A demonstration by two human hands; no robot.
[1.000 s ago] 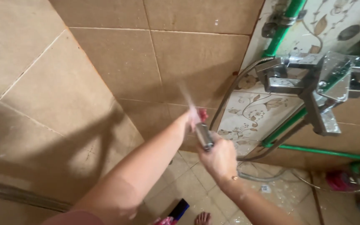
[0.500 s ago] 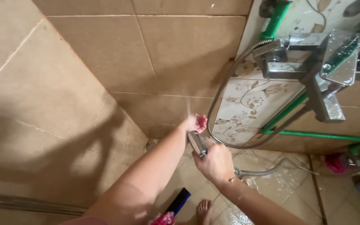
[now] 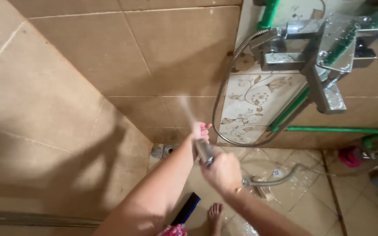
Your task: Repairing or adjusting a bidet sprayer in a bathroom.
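- A beige tiled wall (image 3: 44, 126) fills the left half of the view, with a broad shadow of the arms lying across its lower tiles.
- A thin metal rail (image 3: 27, 217) runs along the foot of that wall, near the bottom left corner.
- A round metal fitting (image 3: 165, 150) sits low in the corner where the two walls meet, just left of the raised arm.
- The left hand (image 3: 200, 130) is lifted in front of the corner, fingers loosely spread and holding nothing; a fine jet of water (image 3: 188, 111) strikes it and sprays up and to the left.
- The spray head (image 3: 203, 150), a short silvery handle, points up toward that hand, its tip close under the palm.
- The right hand (image 3: 222, 171) is clenched around the lower end of the spray head, just below and right of the left hand.
- A dark blue flat object (image 3: 188, 209) lies on the wet floor beneath the arms, and a bare foot (image 3: 215, 214) stands just beside it.
- The metal hose (image 3: 224, 87) loops from the handle up to the chrome tap (image 3: 302, 52), which is mounted on the wall at the upper right, above a panel of flowered tiles (image 3: 250, 102).
- Green pipes (image 3: 329, 129) run along the wall under the tap, and a pink object (image 3: 351, 156) rests on the floor at the far right.
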